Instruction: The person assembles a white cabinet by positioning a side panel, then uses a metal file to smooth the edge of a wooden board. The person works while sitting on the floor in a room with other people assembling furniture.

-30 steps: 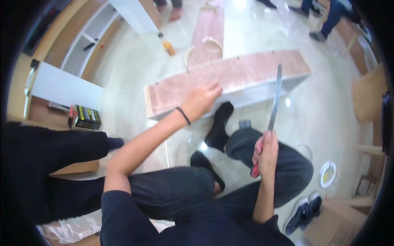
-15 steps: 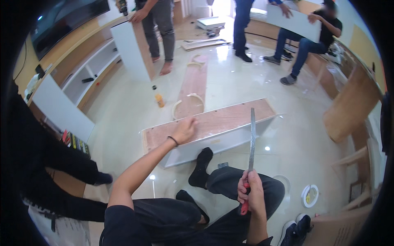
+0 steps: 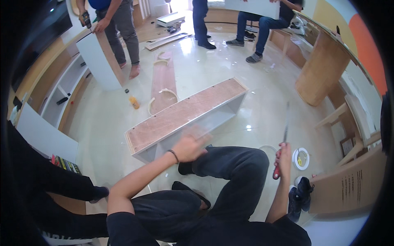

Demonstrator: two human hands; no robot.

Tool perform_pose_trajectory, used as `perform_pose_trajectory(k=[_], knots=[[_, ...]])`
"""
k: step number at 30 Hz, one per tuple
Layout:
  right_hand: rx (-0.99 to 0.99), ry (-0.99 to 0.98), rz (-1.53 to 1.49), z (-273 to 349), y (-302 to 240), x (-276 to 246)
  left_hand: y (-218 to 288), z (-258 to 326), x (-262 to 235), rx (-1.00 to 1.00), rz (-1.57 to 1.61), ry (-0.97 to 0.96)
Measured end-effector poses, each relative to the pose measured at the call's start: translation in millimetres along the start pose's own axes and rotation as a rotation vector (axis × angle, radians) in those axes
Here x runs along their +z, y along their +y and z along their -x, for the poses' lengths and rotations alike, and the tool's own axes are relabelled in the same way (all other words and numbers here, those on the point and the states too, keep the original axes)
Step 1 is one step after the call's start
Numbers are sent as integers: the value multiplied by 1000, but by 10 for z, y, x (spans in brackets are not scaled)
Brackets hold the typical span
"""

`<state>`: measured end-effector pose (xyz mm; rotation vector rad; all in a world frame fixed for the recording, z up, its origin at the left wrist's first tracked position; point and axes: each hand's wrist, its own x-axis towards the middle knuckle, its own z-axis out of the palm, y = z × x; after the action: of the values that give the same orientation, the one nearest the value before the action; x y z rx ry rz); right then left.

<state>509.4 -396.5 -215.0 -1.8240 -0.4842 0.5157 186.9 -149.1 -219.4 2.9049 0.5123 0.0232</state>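
Observation:
My right hand (image 3: 284, 156) is closed round the red handle of a metal file (image 3: 286, 129), whose long narrow blade points up and away from me, to the right of my knee. In front of me a long box-like cabinet piece (image 3: 184, 110) lies on the floor, with a reddish plywood face on top and white sides. My left hand (image 3: 189, 146), with a dark band on the wrist, hovers at its near side. The fingers are stretched out and smeared by motion, with nothing seen in them. Whether they touch the white side, I cannot tell.
An orange bottle (image 3: 134, 102) and a long plywood strip (image 3: 163, 82) with curved pieces lie beyond. A person with a drill (image 3: 86, 19) holds a white panel (image 3: 98, 61). Roll of tape (image 3: 301, 159), shoes (image 3: 303, 192) and a cardboard box (image 3: 347, 186) are at right.
My left hand has come off the plywood face toward me and its fingers have spread. My right hand has moved right with the file. The view has shifted, and the cabinet piece appears more slanted.

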Motion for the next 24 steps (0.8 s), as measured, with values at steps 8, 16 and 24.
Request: perform_pose_trajectory(k=[8, 16, 24], knots=[[8, -181, 734, 390, 2103, 306, -172, 88, 201, 191, -211, 158], [-241, 22, 647, 647, 2725, 426, -846, 626, -470, -121, -559, 307], [-292, 35, 843, 360, 3030, 432, -1201, 371, -490, -408, -370, 296]])
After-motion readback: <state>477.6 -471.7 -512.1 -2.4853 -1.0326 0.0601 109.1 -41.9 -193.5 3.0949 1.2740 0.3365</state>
